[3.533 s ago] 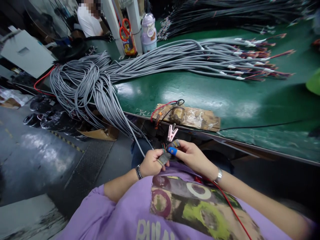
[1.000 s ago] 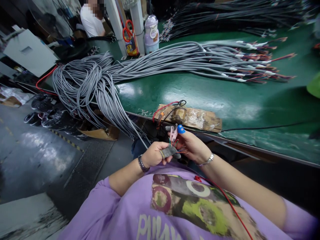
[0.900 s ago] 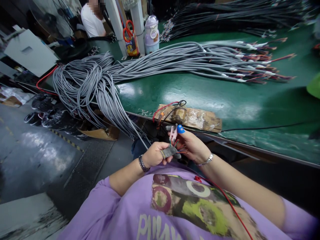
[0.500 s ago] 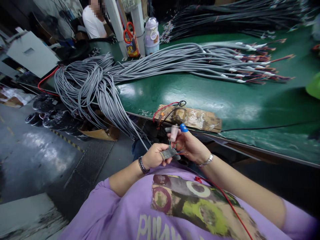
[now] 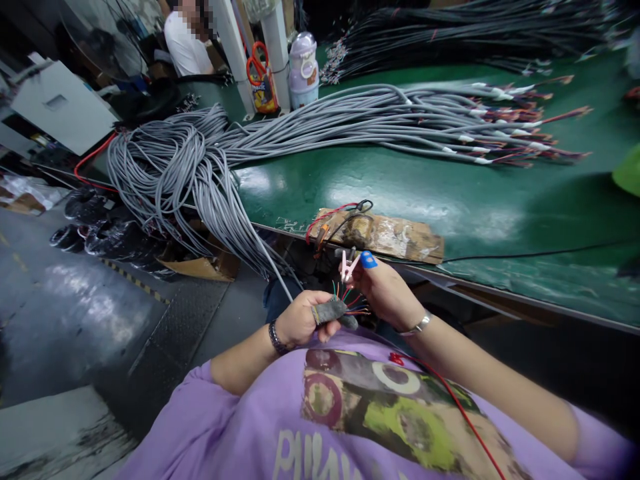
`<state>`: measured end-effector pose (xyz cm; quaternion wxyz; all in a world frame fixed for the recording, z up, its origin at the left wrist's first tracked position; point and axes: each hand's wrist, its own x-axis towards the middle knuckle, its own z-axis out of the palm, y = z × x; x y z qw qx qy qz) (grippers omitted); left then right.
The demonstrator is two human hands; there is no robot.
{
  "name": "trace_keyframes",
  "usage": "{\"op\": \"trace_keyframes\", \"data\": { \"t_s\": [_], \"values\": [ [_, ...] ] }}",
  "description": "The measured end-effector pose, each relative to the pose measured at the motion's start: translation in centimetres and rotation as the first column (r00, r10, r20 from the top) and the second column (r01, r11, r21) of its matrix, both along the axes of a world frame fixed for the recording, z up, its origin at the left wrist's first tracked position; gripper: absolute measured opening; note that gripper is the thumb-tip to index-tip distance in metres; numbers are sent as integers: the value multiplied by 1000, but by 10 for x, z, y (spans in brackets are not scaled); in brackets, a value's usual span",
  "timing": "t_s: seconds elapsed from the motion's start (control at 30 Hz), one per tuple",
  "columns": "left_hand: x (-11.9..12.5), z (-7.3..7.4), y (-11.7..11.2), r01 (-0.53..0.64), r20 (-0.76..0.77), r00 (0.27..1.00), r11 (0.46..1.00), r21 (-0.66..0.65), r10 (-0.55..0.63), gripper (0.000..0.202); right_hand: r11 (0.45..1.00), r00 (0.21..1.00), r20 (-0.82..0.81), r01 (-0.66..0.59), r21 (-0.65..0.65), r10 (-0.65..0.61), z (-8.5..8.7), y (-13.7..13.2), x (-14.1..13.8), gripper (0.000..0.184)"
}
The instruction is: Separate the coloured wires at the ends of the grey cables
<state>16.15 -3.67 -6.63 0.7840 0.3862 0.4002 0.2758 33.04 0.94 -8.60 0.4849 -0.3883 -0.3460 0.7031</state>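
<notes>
My left hand (image 5: 305, 317), with grey cloth covers on the thumb and a finger, pinches the end of a grey cable (image 5: 283, 280). Thin coloured wires (image 5: 356, 307), red, green and blue among them, fan out beyond the thumb. Just to their right, my right hand (image 5: 387, 290) has a blue cover on its thumb. Its fingers close on a small pink V-shaped clip (image 5: 349, 268), whose dark lower end is over the wires. Whether that end touches a wire I cannot tell. The fingertips behind the clip are partly hidden.
Grey cables (image 5: 320, 130) lie along the green table (image 5: 285, 190) and hang over its edge. A wooden board (image 5: 400, 239) with red and black leads sits at the front edge. Scissors (image 5: 257, 63), a lilac bottle (image 5: 304, 70) and black cables (image 5: 450, 37) are farther back. A person (image 5: 185, 43) is beyond.
The pink clip, blurred before, now shows clearly as a V. My right hand has turned and its fingers have drawn together. The wires stand out more spread above my left thumb.
</notes>
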Motion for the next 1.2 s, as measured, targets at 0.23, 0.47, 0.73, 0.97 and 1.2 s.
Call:
{"op": "trace_keyframes", "data": {
  "t_s": [0.23, 0.47, 0.73, 0.97, 1.2],
  "values": [
    [5, 2, 7, -39, 144, 988, 995, -93, 52, 52, 979, 973, -219, -115, -168, 77, 3, 4, -5, 43],
    [8, -2, 8, -41, 116, 992, 993, -108, 53, 49, 978, 962, -272, -49, -200, -7, 4, 7, -9, 38],
    [8, -7, 8, -35, 93, 995, 994, -103, 45, 48, 974, 965, -263, -70, -215, 11, 0, 6, -9, 42],
    [6, -9, 8, -48, 79, 995, 994, -95, 55, 49, 975, 964, -266, -79, -208, 22, 1, 6, -7, 42],
    [3, -7, 3, -24, 18, 1000, 997, -79, 26, 50, 963, 955, -290, -133, -234, 62, 2, 5, -1, 40]
  ]
}}
